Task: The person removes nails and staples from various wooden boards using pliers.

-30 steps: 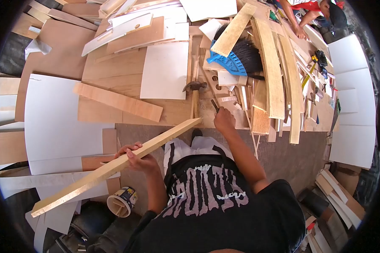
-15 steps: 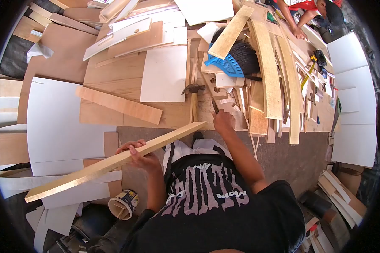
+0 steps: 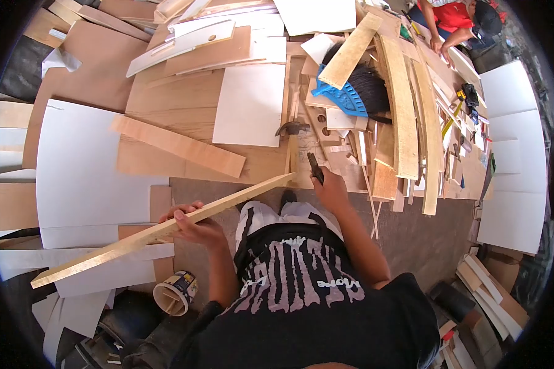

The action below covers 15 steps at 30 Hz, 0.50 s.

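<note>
My left hand (image 3: 194,226) is wrapped round a long pale wooden strip (image 3: 123,243), which slants from the lower left up to the front edge of the work table (image 3: 184,170). The strip's upper end lies close to the handle of a hammer (image 3: 293,130) on the table. My right hand (image 3: 331,186) grips a dark narrow tool (image 3: 315,167) over the table's front edge, right of the hammer. The tool's exact kind is hard to make out. A flat light-brown board (image 3: 184,146) and a white panel (image 3: 250,106) lie left of the hammer.
Long planks (image 3: 400,111) and a blue brush (image 3: 345,97) are heaped at the right of the table. A person in red (image 3: 452,19) works at the far right. A bucket (image 3: 175,293) stands on the floor at lower left.
The strip's lower left end has risen a little. The dark tool in my right hand has turned and shows more clearly. The person at the far right has shifted.
</note>
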{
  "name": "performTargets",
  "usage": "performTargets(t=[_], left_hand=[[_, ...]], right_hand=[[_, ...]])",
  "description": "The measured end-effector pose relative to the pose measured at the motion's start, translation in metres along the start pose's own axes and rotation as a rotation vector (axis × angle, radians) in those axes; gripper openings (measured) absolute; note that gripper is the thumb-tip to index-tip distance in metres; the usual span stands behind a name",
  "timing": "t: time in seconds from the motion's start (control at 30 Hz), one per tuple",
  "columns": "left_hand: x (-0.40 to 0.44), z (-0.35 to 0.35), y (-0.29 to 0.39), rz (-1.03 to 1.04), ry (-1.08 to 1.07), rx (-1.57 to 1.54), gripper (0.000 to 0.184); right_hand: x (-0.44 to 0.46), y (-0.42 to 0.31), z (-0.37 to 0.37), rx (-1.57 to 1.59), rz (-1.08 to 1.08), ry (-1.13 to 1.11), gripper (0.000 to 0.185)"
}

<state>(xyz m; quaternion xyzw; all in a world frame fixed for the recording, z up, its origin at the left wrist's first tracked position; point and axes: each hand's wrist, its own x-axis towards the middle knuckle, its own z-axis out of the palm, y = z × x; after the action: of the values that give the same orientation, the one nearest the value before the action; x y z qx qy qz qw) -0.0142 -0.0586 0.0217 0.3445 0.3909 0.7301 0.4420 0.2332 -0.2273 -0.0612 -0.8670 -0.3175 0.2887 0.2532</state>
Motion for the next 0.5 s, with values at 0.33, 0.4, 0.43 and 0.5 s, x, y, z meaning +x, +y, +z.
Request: performTargets(t=[0.33,0.4,0.43,0.5], left_hand=[[0.072,-0.019,0.009,-0.07,0.024,-0.07,0.041],[0.085,-0.023,0.01,-0.1,0.009,-0.08,0.041],[0.09,-0.022,0.012,-0.104,0.008,-0.08,0.041],[0.1,-0.022,0.018,-0.131,0.052,-0.082,0.043]], right_hand=[[-0.025,-0.081,0.017,-0.042,-0.029,0.081,0.033],[-0.027,-0.091,0.027,-0.027,-0.054,0.115,0.033],[-0.028,-0.096,0.032,-0.014,-0.078,0.143,0.033],[-0.03,-0.109,0.039,0.002,-0.081,0.145,0.033]])
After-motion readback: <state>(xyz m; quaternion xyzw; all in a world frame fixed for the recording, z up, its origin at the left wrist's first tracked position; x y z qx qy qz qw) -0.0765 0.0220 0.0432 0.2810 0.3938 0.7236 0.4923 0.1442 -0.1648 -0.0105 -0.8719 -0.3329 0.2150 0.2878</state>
